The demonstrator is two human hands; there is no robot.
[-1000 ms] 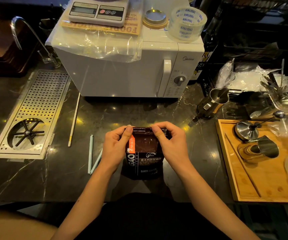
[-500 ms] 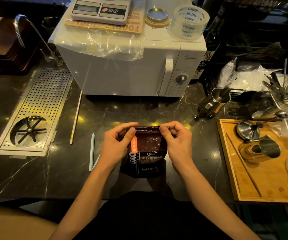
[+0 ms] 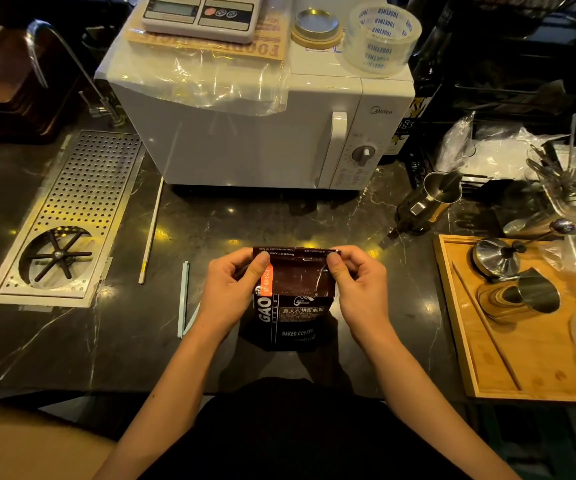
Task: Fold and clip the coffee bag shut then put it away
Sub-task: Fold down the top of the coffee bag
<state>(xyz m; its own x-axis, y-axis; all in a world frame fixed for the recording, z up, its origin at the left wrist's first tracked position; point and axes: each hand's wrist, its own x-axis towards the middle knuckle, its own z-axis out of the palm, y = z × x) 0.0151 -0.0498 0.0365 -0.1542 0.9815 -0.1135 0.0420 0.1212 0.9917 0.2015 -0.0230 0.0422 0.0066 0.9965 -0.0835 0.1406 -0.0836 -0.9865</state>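
We hold the coffee bag [image 3: 293, 299] in the middle of the frame, low on the dark counter [image 3: 72, 341]. Our left hand [image 3: 231, 289] and right hand [image 3: 359, 285] each pinch a top corner. A second ago the top was bent down; now it stands up flat, ready to fold. The blue clip [image 3: 184, 299] waits just left.

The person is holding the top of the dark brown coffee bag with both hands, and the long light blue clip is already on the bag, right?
Not quite. Both hands, left hand and right hand, do pinch the top of the dark brown coffee bag. But the long light blue clip is not on the bag: the head view shows it lying on the dark marble counter, left of the left hand.
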